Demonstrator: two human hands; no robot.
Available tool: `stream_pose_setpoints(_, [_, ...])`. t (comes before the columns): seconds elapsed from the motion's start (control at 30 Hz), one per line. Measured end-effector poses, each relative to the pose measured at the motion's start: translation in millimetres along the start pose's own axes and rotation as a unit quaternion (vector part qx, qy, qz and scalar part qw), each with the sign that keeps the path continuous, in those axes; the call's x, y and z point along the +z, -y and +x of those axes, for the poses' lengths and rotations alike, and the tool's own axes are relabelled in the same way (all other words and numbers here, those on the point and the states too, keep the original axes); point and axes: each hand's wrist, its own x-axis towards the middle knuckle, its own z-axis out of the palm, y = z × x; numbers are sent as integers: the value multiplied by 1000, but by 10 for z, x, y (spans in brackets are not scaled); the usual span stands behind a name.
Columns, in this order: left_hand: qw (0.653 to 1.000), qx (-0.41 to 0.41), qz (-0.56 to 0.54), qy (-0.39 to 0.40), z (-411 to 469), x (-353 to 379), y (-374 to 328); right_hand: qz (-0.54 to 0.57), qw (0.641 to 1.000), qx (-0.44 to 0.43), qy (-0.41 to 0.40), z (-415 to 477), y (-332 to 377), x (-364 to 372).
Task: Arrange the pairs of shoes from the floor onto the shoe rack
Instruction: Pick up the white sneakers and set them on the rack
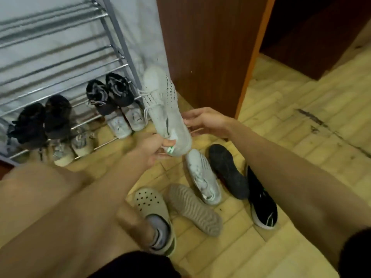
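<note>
The left hand [153, 147] pinches the white sneaker [164, 109] by its heel, holding it in the air, toe pointing away, just right of the rack [112, 47]. The right hand [206, 121] lies loosely open at its side, gripping nothing. To do this well, I judge, steady it with both hands and set it sole-down across the bars, leaving room beside it for its mate [202, 177] on the floor.

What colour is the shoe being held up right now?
The shoe is white knit with dotted black lines, shown best in the head view.
</note>
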Motion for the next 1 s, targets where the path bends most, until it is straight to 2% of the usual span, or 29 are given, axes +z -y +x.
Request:
stream_pose_setpoints(0.07, [996,-74,-3,45,83,258,324,25,997,68,-31,-42,-408,-90])
stream_pose_setpoints(0.17, [988,-138,19,60,187,438,770,3,983,164,-83,-154,-957,-162])
stream_pose_setpoints(0.3, [983,-156,75,61,286,226,1196,-47,968,200,-142,-232,-1549,-136])
stream_pose_setpoints(0.37, [978,-177,91,60,313,144,1349,-113,956,220,-155,-209,-1793,-62])
stream_pose_setpoints(0.53, [969,-223,61,82,328,185,1461,-234,920,292,-120,-219,-2259,268])
stream_pose_setpoints(0.7, [962,-246,104,61,461,208,1511,-81,920,357,-139,-163,-2534,598])
stream_pose_setpoints(0.73, [960,-247,113,61,488,212,1526,-86,916,366,-141,-116,-2544,627])
stream_pose_setpoints(0.87, [951,-266,141,72,491,143,1542,-257,876,391,-115,94,-2572,738])
stream_pose_setpoints(1.0, [954,-261,129,71,502,71,1543,-271,872,384,-138,145,-2641,732])
